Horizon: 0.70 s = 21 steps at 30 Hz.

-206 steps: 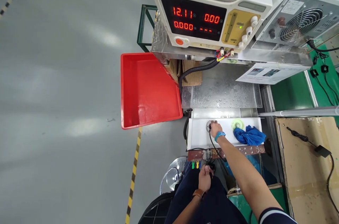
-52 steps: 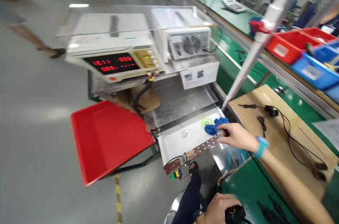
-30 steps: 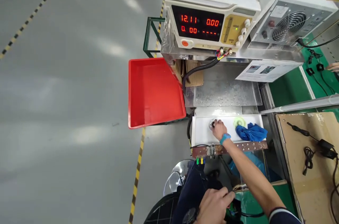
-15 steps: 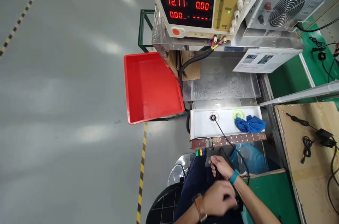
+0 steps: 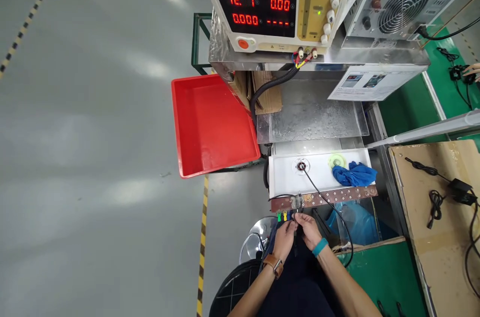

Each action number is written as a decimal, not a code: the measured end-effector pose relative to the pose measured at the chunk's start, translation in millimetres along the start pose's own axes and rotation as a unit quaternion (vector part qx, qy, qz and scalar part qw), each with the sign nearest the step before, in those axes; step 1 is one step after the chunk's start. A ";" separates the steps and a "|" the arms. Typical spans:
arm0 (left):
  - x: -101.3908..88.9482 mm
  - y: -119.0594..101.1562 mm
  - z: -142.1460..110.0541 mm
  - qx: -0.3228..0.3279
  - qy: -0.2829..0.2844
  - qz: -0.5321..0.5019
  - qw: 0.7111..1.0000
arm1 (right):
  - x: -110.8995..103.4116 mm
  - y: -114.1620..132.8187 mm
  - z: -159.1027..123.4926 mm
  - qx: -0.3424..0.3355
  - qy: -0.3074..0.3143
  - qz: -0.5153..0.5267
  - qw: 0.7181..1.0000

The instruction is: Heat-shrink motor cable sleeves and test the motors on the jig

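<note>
My left hand (image 5: 284, 240), with a brown-strapped watch at the wrist, and my right hand (image 5: 309, 231), with a teal band, meet at the front edge of a brown riveted strip (image 5: 330, 198). Both sets of fingers are closed on a dark cable, mostly hidden by them. Beside the fingertips, green, yellow and blue clips (image 5: 285, 215) hang below the strip. Just above them a metal fitting (image 5: 297, 201) sits on it. From a round socket on the white panel (image 5: 283, 174), a black cord (image 5: 325, 197) runs down past my right forearm.
A power supply (image 5: 258, 12) with red digits stands on the metal shelf above. Left of the panel is a red bin (image 5: 213, 127). A blue cloth (image 5: 354, 174) lies on the panel's right end. At right, a black adapter (image 5: 462, 192) rests on cardboard; another person's hand (image 5: 471, 71) shows beyond.
My left hand has moved up and left from over my lap to meet my right hand at the strip. My right hand has moved slightly up. Another person's hand has appeared at far right.
</note>
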<state>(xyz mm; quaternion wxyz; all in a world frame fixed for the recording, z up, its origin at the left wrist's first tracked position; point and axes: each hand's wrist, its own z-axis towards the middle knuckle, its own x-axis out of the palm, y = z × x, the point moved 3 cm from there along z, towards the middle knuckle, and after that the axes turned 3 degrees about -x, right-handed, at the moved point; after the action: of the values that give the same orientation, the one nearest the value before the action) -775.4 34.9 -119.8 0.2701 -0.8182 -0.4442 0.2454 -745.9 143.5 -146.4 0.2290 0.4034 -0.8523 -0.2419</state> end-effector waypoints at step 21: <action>20.9 -1.3 13.2 -0.047 0.076 -0.199 0.976 | 9.2 10.6 2.2 -0.005 -0.043 -0.083 0.996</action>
<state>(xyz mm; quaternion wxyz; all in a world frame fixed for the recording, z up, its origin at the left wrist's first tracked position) -774.6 56.4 -132.0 0.3079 -0.7413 -0.5875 0.1027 -758.6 142.6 -140.0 0.1732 0.4606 -0.8237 -0.2816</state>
